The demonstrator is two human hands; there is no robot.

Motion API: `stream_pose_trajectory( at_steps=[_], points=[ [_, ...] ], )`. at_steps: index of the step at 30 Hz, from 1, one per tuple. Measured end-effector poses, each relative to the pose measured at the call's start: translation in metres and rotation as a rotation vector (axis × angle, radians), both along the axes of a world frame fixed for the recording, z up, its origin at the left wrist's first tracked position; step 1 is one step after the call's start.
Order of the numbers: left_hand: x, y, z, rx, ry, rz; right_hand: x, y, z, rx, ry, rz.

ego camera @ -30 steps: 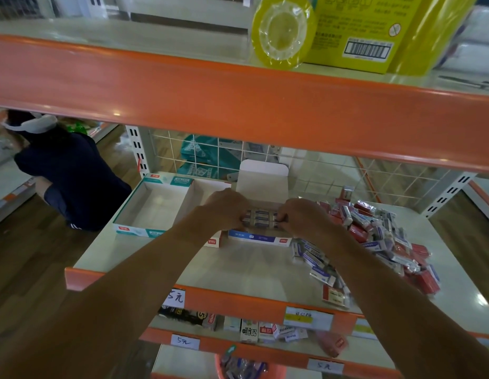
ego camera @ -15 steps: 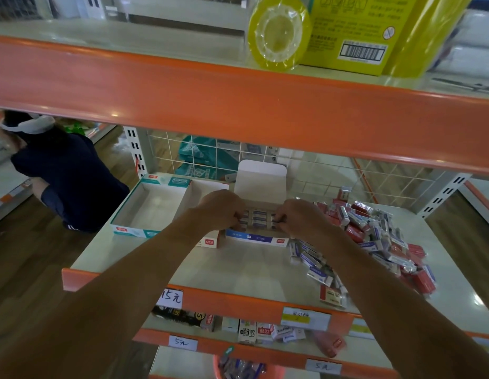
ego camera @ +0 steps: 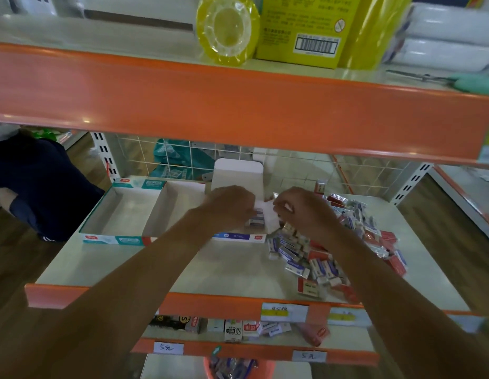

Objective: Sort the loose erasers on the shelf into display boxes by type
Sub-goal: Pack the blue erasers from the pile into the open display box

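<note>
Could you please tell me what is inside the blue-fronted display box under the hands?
A few blue-and-white erasers show inside the blue-fronted box, near its right end. The left hand holding them and a white flap that the right hand pinches cover the rest.

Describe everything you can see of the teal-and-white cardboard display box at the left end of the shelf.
The teal-and-white cardboard display box is a shallow open-topped tray, white inside, with a small red logo on its front wall. Nothing shows inside it. It sits flat on the pale shelf, its right wall against a neighbouring box; neither the left hand nor the right hand touches it.
</note>
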State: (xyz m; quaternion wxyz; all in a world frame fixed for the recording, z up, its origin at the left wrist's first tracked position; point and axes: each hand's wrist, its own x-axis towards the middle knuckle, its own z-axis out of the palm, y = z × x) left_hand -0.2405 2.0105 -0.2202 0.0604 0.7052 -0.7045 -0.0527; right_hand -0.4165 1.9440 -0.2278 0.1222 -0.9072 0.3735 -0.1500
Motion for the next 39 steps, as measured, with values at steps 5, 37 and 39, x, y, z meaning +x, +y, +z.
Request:
stream_pose_trajectory(
  at_steps=[5,37,39],
  points=[
    [-0.045,-0.004,0.001,-0.122,0.091,-0.116,-0.053,-0.001,0.006,-0.021,-0.02,-0.013],
    [-0.076,-0.021,-0.021,-0.086,-0.132,-0.403,-0.102,0.002,-0.004,-0.026,0.005,-0.105],
    [-0.075,-0.022,-0.021,-0.097,-0.157,-0.434,-0.097,0.002,-0.001,-0.018,-0.046,-0.089]
  ],
)
